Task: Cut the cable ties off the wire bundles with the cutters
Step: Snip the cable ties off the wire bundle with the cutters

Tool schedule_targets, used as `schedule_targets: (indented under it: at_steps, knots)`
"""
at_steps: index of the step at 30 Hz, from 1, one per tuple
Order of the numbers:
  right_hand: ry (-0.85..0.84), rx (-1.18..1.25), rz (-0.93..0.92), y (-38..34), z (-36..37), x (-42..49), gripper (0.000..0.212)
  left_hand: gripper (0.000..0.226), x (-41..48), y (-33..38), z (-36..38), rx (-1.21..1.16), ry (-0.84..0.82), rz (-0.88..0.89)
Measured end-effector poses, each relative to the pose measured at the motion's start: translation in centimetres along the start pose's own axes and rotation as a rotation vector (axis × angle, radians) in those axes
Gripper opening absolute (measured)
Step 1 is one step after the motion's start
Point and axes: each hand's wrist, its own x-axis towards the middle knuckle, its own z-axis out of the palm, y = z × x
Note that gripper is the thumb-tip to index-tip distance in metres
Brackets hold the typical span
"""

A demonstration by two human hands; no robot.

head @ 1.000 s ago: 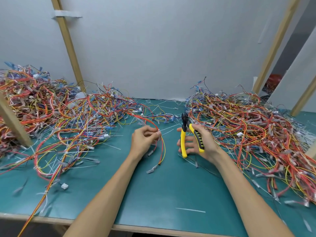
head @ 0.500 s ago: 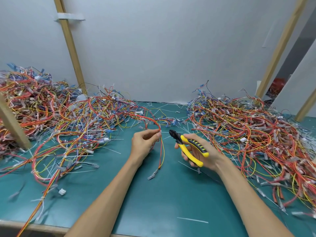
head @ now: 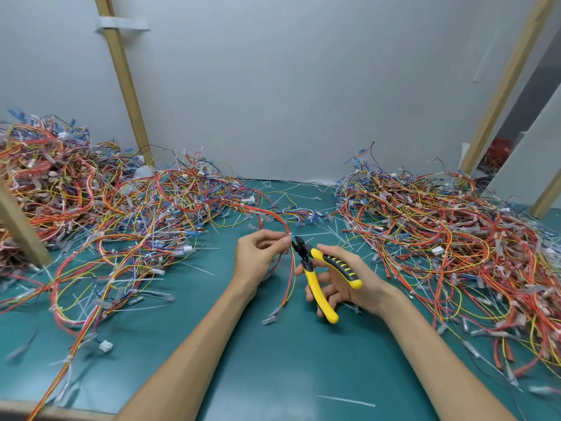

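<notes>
My left hand pinches a thin red, orange and yellow wire bundle at its bend above the green table; the bundle's loose ends hang down to small clear connectors. A small white cable tie sits on the bundle right at my fingertips. My right hand grips the yellow-and-black cutters with the handles spread apart. Their black jaws point up-left and touch the bundle just right of the tie.
A big tangle of wires covers the left of the table, another heap the right. Cut white ties litter the green mat. Slanted wooden posts stand against the white wall, one at near left.
My right hand swung the cutters from upright to tilted and moved their jaws left up to the bundle at my left fingertips. My left hand kept its hold on the wires.
</notes>
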Motion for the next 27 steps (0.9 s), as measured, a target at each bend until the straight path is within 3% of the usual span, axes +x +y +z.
schedule_targets:
  at_steps: [12, 27]
  knots:
    - [0.075, 0.0, -0.024, 0.09, 0.29, 0.16, 0.075, 0.005, -0.36, 0.24, 0.36, 0.007, -0.052, -0.032]
    - [0.145, -0.007, -0.103, 0.19, 0.55, 0.21, 0.05, 0.005, -0.33, 0.1, 0.02, -0.044, -0.103, -0.1]
